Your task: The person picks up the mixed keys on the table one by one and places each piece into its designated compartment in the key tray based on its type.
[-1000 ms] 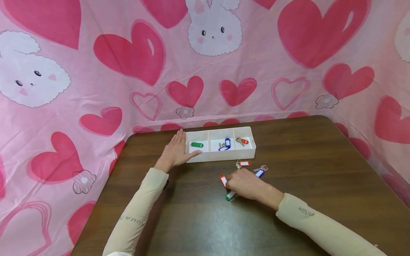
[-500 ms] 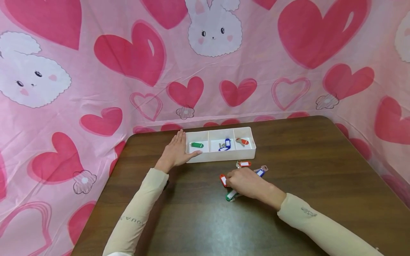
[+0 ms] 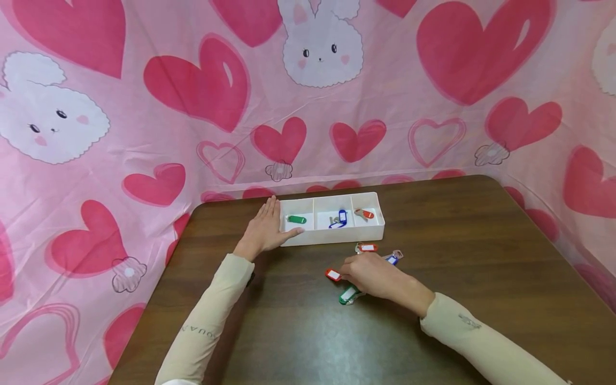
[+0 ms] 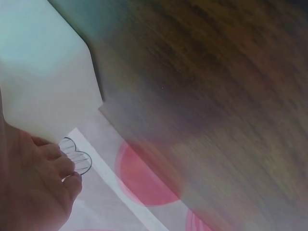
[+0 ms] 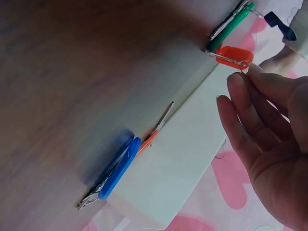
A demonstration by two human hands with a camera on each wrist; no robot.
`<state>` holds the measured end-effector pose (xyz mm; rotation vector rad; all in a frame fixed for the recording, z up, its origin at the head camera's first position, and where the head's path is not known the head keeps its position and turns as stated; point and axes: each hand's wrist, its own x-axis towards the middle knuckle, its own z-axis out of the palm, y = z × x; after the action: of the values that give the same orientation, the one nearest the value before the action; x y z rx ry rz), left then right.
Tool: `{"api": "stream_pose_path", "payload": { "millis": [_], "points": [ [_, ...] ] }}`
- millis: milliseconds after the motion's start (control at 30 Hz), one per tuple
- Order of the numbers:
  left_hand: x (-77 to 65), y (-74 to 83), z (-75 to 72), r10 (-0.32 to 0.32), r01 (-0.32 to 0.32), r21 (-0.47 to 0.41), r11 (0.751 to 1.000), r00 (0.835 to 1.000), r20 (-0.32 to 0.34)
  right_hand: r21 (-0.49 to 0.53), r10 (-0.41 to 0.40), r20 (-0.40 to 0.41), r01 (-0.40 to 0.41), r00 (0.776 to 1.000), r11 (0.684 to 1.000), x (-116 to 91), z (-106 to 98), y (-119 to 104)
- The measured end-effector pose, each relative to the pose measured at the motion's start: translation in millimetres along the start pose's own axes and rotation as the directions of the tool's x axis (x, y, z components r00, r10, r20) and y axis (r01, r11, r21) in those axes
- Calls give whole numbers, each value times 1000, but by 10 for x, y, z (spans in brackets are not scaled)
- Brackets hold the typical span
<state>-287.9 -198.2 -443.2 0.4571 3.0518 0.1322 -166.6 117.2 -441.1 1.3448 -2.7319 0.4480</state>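
My left hand (image 3: 262, 227) lies with straight fingers along the left end of a white three-compartment tray (image 3: 346, 236), its thumb over the front rim. In the left wrist view, the hand (image 4: 38, 178) is beside the tray wall (image 4: 48, 72). My right hand (image 3: 372, 272) pinches a red key tag (image 3: 333, 275) at its ring end, between thumb and index finger; the right wrist view shows this tag (image 5: 233, 55) at the fingertips. Close by on the table are a green key tag (image 3: 348, 294), a blue key tag (image 3: 393, 260) and another red key tag (image 3: 368, 247).
Inside the tray, a green key tag (image 3: 295, 219) is in the left compartment, blue key tags (image 3: 343, 216) with keys in the middle, and a red key tag (image 3: 368, 214) with a key at right. The brown table (image 3: 289, 331) ends at a heart-patterned pink cloth (image 3: 313, 139).
The red tag at my right fingertips has turned and shifted slightly left. My right hand has moved only a little, and my left hand stays on the tray.
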Motion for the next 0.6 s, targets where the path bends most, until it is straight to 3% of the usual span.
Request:
{"api": "stream_pose_path", "payload": {
  "millis": [200, 600],
  "points": [
    [-13, -10, -5, -2, 2, 2, 1000, 1000, 9, 108, 39, 27, -42, 999, 993, -11, -20, 3],
    [-1, -11, 9, 2, -2, 16, 1000, 1000, 9, 146, 77, -29, -72, 997, 987, -7, -40, -1]
  ]
}}
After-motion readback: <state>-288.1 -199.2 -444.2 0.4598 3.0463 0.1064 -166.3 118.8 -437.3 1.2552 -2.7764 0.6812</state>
